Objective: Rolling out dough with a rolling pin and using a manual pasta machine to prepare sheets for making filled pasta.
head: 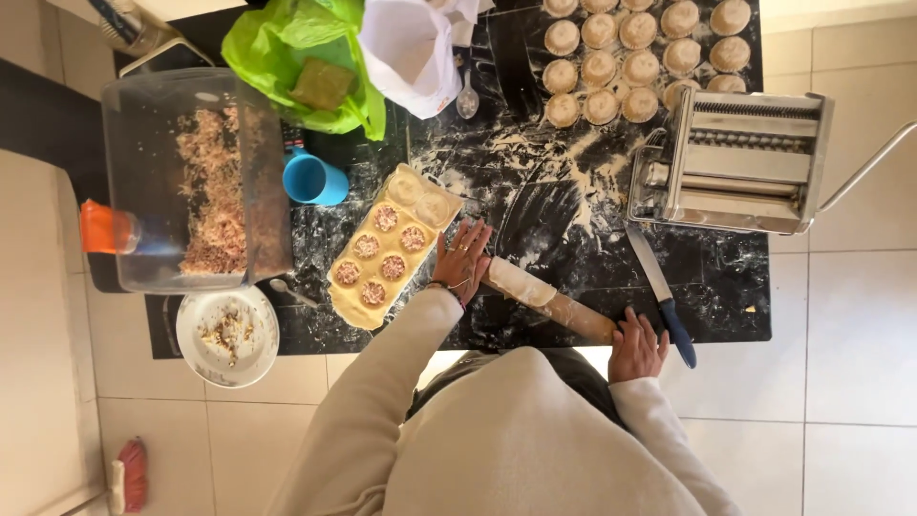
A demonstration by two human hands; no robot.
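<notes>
My left hand (pixel 462 258) lies with spread fingers over the left end of a wooden rolling pin (pixel 573 311), right beside a ravioli mould (pixel 392 244). My right hand (pixel 636 346) grips the pin's right end near the table's front edge. A strip of pale dough (pixel 521 283) is wrapped round the pin's left half. The mould is covered with a yellow dough sheet. Several of its round pockets hold minced filling.
A metal pasta machine (pixel 735 158) stands at right, with a blue-handled knife (pixel 664 298) in front of it. Several round ravioli (pixel 630 53) lie at the back. At left are a clear container of filling (pixel 201 182), a blue cup (pixel 313 180) and a white plate (pixel 227 334).
</notes>
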